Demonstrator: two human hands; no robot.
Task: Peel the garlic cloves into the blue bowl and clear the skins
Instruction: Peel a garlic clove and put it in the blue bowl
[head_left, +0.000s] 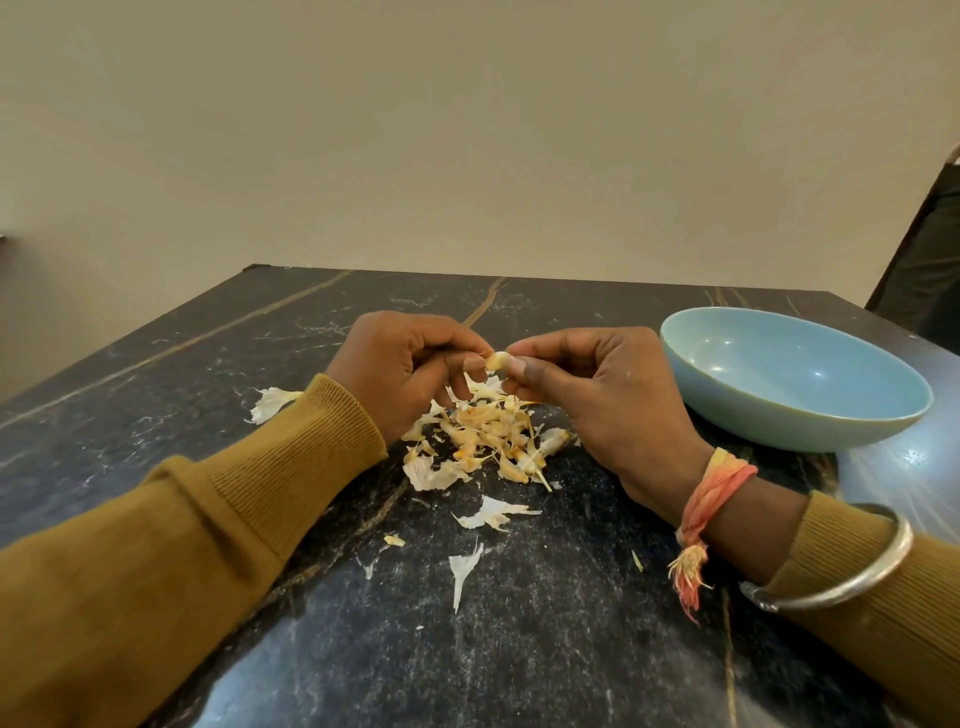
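Left hand and right hand pinch garlic clove above skins heaped on dark surface; blue bowl at right.

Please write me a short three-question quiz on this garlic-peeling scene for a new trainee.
1. True or false: the blue bowl looks empty of garlic.
2. Which hands hold the garlic clove? A) only the left hand B) only the right hand C) both hands, at the fingertips
3. Fill in: the pile of skins lies on the dark table, to the ____ of the bowl in the picture.

Key
1. True: only bare blue shows inside.
2. C.
3. Left.
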